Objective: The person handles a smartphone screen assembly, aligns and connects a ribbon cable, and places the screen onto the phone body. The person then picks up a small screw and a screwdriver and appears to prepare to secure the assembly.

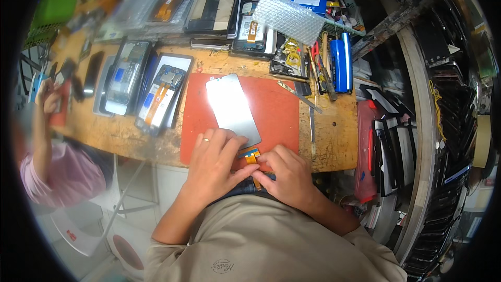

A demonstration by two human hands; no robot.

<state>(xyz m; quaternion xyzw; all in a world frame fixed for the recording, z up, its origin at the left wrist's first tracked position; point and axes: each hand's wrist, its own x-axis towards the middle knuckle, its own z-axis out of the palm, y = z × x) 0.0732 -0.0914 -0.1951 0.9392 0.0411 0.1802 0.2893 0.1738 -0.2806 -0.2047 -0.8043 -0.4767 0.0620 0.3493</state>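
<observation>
A phone screen panel point(231, 105) lies on the red-orange mat point(284, 91), its silvery back facing up and glaring with light. From its near end a yellow-orange flex cable point(252, 157) runs toward me over the mat's front edge. The fingers of my left hand point(211, 164) bend over the panel's near end, with the thumb stretched toward the cable. My right hand point(288, 174) is closed at the cable's right side, thumb and index finger pinching it. Both thumbs nearly meet over the cable; the exact grip under the fingers is partly hidden.
Opened phones point(163, 94) lie left of the mat. Tweezers point(300, 96), screwdrivers and a blue cylinder point(342, 62) lie right. Bubble wrap point(288, 16) and stacked phone parts crowd the back. Another person's hand point(49, 96) is at far left. A shelf rail point(417, 162) stands right.
</observation>
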